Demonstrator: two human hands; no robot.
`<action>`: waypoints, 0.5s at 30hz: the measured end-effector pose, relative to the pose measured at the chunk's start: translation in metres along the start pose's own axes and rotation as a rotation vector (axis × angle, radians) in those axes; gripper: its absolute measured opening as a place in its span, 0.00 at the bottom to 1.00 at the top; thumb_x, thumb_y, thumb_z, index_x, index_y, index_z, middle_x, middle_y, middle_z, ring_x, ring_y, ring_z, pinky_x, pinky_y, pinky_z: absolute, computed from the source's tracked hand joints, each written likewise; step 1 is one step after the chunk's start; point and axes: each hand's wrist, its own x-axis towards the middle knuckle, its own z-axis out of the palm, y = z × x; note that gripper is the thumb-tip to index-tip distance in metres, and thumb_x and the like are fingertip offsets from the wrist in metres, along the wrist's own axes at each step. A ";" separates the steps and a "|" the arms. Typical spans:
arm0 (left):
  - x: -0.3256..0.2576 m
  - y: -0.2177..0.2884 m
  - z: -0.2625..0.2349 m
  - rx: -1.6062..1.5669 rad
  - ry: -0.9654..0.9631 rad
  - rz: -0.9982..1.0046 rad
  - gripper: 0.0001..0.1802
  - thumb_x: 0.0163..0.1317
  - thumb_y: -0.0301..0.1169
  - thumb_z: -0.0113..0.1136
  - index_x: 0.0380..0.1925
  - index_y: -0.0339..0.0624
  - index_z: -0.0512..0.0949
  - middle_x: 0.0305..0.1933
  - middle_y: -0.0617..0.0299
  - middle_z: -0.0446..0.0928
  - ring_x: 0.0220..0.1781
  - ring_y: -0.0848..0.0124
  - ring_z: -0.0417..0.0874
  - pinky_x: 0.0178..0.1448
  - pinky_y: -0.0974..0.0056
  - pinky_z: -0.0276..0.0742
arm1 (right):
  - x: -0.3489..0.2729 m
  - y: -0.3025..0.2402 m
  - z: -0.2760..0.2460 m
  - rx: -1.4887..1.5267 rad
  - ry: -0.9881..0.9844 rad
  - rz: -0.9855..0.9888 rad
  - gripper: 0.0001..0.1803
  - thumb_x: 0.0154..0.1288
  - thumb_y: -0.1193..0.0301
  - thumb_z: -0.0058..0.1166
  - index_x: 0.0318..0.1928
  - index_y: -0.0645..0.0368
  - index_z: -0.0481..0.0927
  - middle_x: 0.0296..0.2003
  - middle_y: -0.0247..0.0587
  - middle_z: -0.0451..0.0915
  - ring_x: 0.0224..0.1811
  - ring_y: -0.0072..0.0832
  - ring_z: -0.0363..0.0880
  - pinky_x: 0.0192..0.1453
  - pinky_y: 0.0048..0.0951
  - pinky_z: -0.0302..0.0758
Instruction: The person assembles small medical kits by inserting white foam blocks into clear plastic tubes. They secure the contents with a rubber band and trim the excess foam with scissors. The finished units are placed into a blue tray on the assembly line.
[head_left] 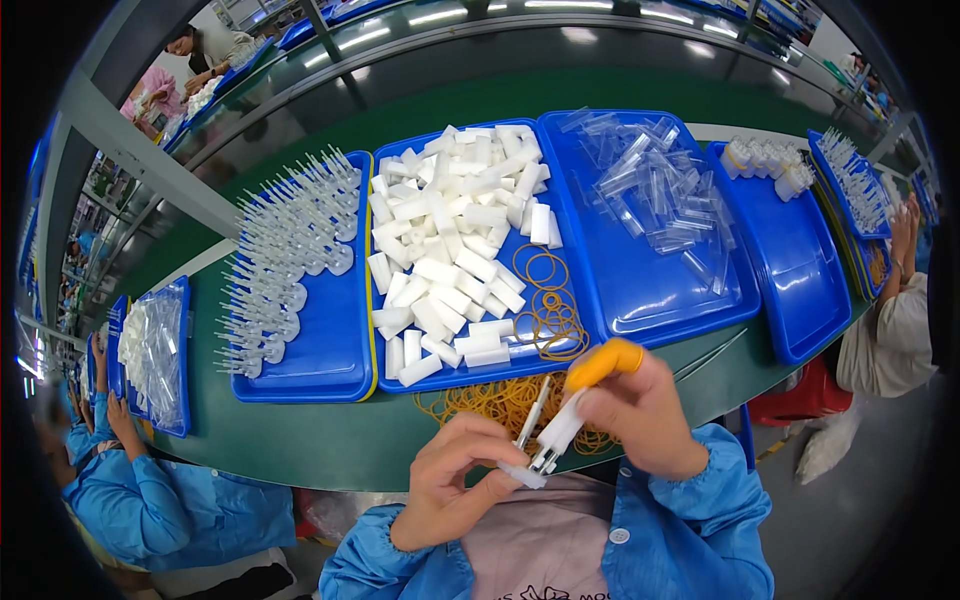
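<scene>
Just in front of my body, my left hand (452, 482) pinches a translucent white plastic base (527, 475) with thin metal pins standing up from it. My right hand (645, 410), with an orange finger cot on one finger, grips a white foam block (562, 424). The block sits over part of the pins, tilted; one pin (535, 408) stands free beside it. Behind my hands, a pile of tan rubber bands (480, 402) lies on the green table. More rubber bands (550, 315) lie in a blue tray (590, 322) among many loose white foam blocks (440, 215).
A left tray (335, 345) holds rows of pinned white bases (290, 230). Clear plastic tubes (660, 190) lie in another tray (640, 300); a right tray (790, 245) holds banded white pieces (765, 158). Thin rods (712, 352) lie on the table. Co-workers' hands (122, 425) show at both sides.
</scene>
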 end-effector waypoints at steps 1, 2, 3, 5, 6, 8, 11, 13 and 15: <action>-0.001 0.000 0.005 -0.043 0.058 -0.004 0.10 0.54 0.18 0.64 0.37 0.32 0.78 0.42 0.55 0.72 0.42 0.70 0.78 0.46 0.69 0.78 | -0.004 0.000 0.005 -0.066 -0.029 -0.022 0.09 0.61 0.76 0.58 0.41 0.64 0.76 0.38 0.36 0.78 0.42 0.20 0.75 0.48 0.22 0.72; -0.002 0.000 0.009 -0.086 0.116 -0.009 0.10 0.53 0.18 0.64 0.36 0.32 0.78 0.42 0.54 0.72 0.42 0.70 0.78 0.46 0.69 0.78 | -0.008 0.002 0.011 -0.023 -0.001 -0.026 0.09 0.59 0.75 0.60 0.39 0.63 0.77 0.38 0.37 0.78 0.41 0.21 0.76 0.47 0.23 0.72; -0.003 -0.002 0.006 -0.022 0.091 0.051 0.11 0.52 0.18 0.65 0.37 0.32 0.78 0.42 0.54 0.72 0.41 0.70 0.78 0.45 0.69 0.77 | -0.011 0.003 0.012 -0.080 -0.021 -0.086 0.09 0.58 0.75 0.61 0.39 0.63 0.78 0.38 0.38 0.78 0.40 0.23 0.76 0.47 0.24 0.72; -0.006 -0.007 -0.001 0.107 0.040 0.174 0.12 0.51 0.18 0.67 0.37 0.32 0.78 0.42 0.53 0.73 0.40 0.70 0.78 0.44 0.69 0.76 | -0.013 0.005 0.014 -0.193 -0.062 -0.210 0.09 0.57 0.75 0.63 0.38 0.62 0.79 0.37 0.40 0.78 0.39 0.25 0.77 0.47 0.24 0.72; -0.007 -0.008 -0.002 0.094 0.055 0.177 0.12 0.51 0.18 0.67 0.37 0.32 0.77 0.42 0.53 0.73 0.40 0.70 0.77 0.43 0.69 0.76 | -0.012 0.006 0.011 -0.251 -0.109 -0.279 0.10 0.58 0.74 0.61 0.40 0.62 0.78 0.38 0.40 0.78 0.39 0.29 0.75 0.43 0.29 0.71; -0.009 -0.011 -0.004 0.070 0.091 0.183 0.12 0.51 0.18 0.67 0.37 0.33 0.77 0.41 0.54 0.73 0.39 0.70 0.77 0.42 0.69 0.75 | 0.006 -0.014 0.003 -0.380 -0.295 -0.237 0.12 0.57 0.72 0.62 0.42 0.61 0.79 0.38 0.40 0.78 0.39 0.30 0.76 0.43 0.30 0.72; -0.005 -0.017 -0.006 -0.003 0.263 0.152 0.12 0.51 0.18 0.66 0.36 0.33 0.76 0.41 0.55 0.72 0.39 0.72 0.76 0.42 0.70 0.74 | 0.059 -0.026 -0.014 -0.664 -0.278 -0.402 0.16 0.56 0.70 0.62 0.46 0.60 0.80 0.40 0.42 0.80 0.41 0.32 0.78 0.44 0.32 0.73; -0.006 -0.014 -0.007 -0.059 0.336 0.121 0.11 0.52 0.18 0.66 0.34 0.34 0.75 0.41 0.57 0.71 0.39 0.75 0.75 0.41 0.71 0.74 | 0.106 -0.024 -0.033 -1.032 -0.043 -0.578 0.18 0.56 0.65 0.61 0.45 0.60 0.80 0.39 0.43 0.79 0.40 0.35 0.77 0.43 0.34 0.72; -0.004 -0.013 -0.007 -0.096 0.371 0.107 0.11 0.52 0.18 0.65 0.34 0.34 0.75 0.41 0.57 0.71 0.38 0.76 0.74 0.40 0.72 0.74 | 0.141 -0.024 -0.043 -1.511 0.117 -0.513 0.20 0.54 0.61 0.62 0.43 0.60 0.81 0.36 0.41 0.77 0.41 0.37 0.74 0.44 0.37 0.69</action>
